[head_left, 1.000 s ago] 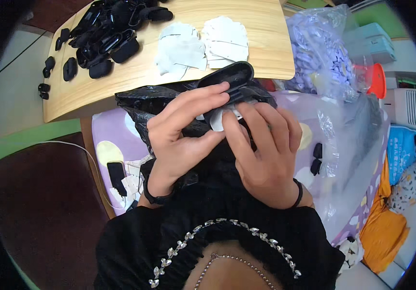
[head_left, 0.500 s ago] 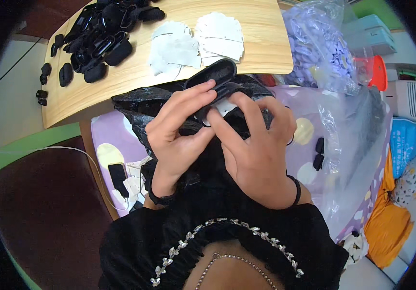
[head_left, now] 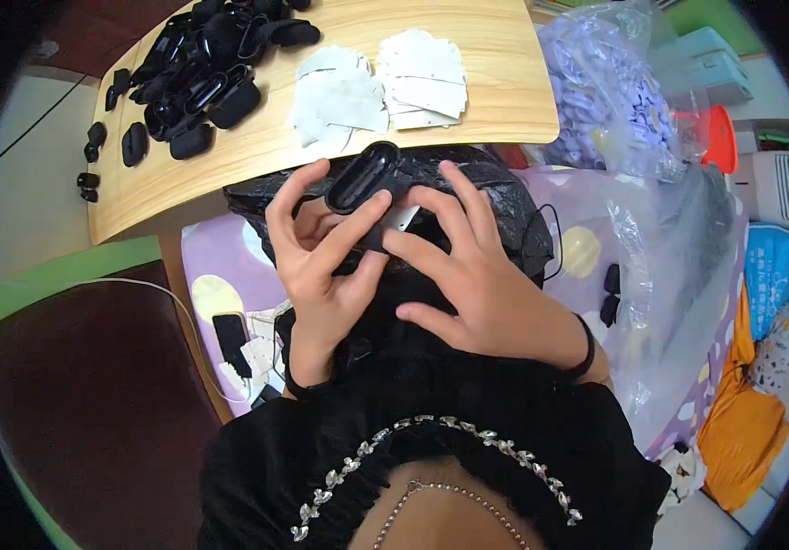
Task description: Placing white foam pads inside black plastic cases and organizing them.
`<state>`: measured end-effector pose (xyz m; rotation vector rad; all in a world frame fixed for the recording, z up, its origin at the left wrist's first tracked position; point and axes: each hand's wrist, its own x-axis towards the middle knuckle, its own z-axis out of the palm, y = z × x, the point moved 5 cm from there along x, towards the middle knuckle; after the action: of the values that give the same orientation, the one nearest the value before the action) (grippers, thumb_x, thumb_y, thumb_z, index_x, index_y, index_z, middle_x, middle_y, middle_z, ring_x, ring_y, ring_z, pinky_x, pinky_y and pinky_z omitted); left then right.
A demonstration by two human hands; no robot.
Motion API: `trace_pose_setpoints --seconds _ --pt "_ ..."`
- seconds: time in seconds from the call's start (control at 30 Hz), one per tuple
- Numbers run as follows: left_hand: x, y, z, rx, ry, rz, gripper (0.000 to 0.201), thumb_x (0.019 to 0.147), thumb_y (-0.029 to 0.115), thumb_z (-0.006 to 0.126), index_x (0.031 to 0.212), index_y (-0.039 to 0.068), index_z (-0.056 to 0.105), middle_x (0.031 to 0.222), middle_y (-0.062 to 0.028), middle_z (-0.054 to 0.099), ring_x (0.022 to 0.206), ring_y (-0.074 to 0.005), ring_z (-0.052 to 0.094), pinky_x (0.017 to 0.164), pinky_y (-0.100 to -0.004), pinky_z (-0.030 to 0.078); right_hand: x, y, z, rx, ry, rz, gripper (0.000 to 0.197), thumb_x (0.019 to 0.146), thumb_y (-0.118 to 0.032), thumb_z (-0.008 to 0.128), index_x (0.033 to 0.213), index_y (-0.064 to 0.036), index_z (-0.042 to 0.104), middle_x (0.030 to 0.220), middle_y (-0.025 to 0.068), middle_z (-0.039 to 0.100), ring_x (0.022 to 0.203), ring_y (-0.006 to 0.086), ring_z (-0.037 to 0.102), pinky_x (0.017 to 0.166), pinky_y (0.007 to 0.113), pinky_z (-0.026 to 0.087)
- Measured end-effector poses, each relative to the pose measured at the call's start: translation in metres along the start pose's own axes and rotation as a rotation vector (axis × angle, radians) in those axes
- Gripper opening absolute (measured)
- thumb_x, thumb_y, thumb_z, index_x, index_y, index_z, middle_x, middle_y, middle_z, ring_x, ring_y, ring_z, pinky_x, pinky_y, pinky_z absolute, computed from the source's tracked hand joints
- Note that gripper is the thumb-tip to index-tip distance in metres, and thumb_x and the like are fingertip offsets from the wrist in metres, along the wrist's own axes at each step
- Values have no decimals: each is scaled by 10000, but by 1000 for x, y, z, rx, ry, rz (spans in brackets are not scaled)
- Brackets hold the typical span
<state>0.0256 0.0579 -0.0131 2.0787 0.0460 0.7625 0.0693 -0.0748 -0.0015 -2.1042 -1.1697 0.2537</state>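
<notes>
A small black oval case (head_left: 364,179) stands opened between my hands, its glossy, hollow half tilted toward the table. My left hand (head_left: 321,266) grips it, index finger and thumb on its near part and the other fingers behind. Against the case's near half sits a small white card (head_left: 402,217), partly hidden by fingers. My right hand (head_left: 472,275) has its index and middle fingertips at the card's two sides, with thumb and outer fingers spread away. Below the hands lies a crumpled black plastic bag (head_left: 504,206) across my lap.
On the wooden table (head_left: 504,55) lie a heap of black cases (head_left: 202,73) and two stacks of white cards (head_left: 344,96). A clear bag of purple items (head_left: 605,92) stands right, above clear plastic sheeting (head_left: 660,275). A phone (head_left: 231,344) lies left on the spotted cloth.
The case has turned and come slightly lower and left, now showing its glossy hollow half. My right thumb and outer fingers have spread away from it, while my left hand keeps its hold.
</notes>
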Motion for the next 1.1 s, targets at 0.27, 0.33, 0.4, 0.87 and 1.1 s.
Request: trace_pose_setpoints --seconds 0.27,0.33,0.4,0.87,1.1 --pt "-21 -32 -16 -157 13 -235 422 694 -33 674 1100 23 575 1198 -129 424 917 -166 552 724 -241 472 66 32 -34 205 250 29 272 731 -144 688 965 -27 614 807 76 596 748 214 580 673 299 473" --pt "-24 -37 -15 -484 -12 -402 407 740 -12 672 1121 6 533 1190 -108 430 917 -144 543 720 -226 463 101 53 -10 -86 287 -202 227 729 -148 683 905 -22 613 840 98 580 781 249 569 665 323 479" --pt "-24 -39 -22 -471 3 -382 387 752 -15 662 1114 -1 526 1183 -98 433 923 -140 538 720 -226 462 120 68 16 -324 230 -270 212 718 -162 677 856 -19 605 858 106 567 806 272 562 655 347 482" --pt "-31 -49 -26 -936 -116 -835 326 898 181 429 1142 -13 521 1054 -85 553 885 -116 563 803 -227 440 124 65 16 -240 264 -215 108 734 -103 619 792 -12 619 783 106 585 724 247 589 657 319 485" --pt "-14 -35 -9 -1499 -357 -958 346 891 189 374 1106 -25 540 1010 -95 599 949 -162 558 852 -257 431 45 -26 -41 -188 422 -475 181 700 -25 632 877 -55 659 851 79 622 758 206 601 706 332 474"
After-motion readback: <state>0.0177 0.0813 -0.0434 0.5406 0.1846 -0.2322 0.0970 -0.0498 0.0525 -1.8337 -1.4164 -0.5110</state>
